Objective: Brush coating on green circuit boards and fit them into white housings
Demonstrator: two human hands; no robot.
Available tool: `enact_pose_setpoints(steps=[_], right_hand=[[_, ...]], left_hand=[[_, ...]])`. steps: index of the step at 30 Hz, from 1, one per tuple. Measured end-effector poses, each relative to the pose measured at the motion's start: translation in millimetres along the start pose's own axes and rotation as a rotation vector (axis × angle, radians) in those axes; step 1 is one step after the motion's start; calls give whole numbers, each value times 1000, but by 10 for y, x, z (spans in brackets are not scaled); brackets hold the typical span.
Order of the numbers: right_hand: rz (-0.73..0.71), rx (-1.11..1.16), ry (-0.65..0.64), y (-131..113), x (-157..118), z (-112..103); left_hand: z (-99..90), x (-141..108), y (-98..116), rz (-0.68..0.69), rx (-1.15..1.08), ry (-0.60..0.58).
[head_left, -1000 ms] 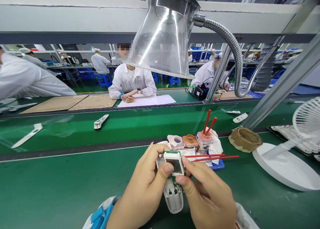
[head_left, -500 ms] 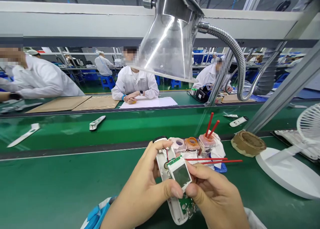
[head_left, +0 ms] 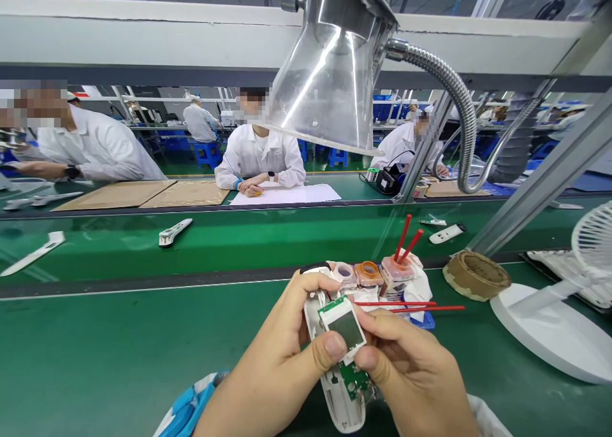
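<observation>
A long white plastic housing (head_left: 340,404) lies tilted in my left hand (head_left: 296,354), whose fingers wrap round its upper part. Over the housing sits a green circuit board (head_left: 354,378) with a white-framed display (head_left: 347,329). My left thumb presses on the display's left edge. My right hand (head_left: 411,367) pinches the display's right edge between thumb and forefinger. Thin wires show near the top of the housing. The fingers under the housing are hidden.
Small pots (head_left: 368,273), red sticks (head_left: 414,303) and a brown tape roll (head_left: 477,275) stand behind my hands. A white fan (head_left: 549,335) is at right. White parts (head_left: 174,232) lie on the green belt (head_left: 248,239). A clear hood (head_left: 325,86) hangs above. People sit opposite.
The white parts on the belt have shifted left. The housing has moved slightly right and down in my left hand. The person at far left has moved an arm.
</observation>
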State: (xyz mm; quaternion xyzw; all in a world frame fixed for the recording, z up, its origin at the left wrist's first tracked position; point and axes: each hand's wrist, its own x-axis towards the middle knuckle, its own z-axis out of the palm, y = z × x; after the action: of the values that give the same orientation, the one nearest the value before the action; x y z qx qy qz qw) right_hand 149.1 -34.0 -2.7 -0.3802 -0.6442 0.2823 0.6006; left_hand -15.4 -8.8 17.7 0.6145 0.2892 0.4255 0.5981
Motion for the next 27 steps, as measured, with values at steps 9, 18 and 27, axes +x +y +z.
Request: enact_pose_setpoints(steps=[9, 18, 27], right_hand=[[25, 45, -11, -14, -40, 14], [-12, -169, -267, -237, 33, -275], [-2, -309, -340, -355, 38, -358]], left_hand=[[1, 28, 67, -28, -230, -89], [-40, 70, 85, -61, -433, -145], [51, 29, 85, 12, -215, -43]])
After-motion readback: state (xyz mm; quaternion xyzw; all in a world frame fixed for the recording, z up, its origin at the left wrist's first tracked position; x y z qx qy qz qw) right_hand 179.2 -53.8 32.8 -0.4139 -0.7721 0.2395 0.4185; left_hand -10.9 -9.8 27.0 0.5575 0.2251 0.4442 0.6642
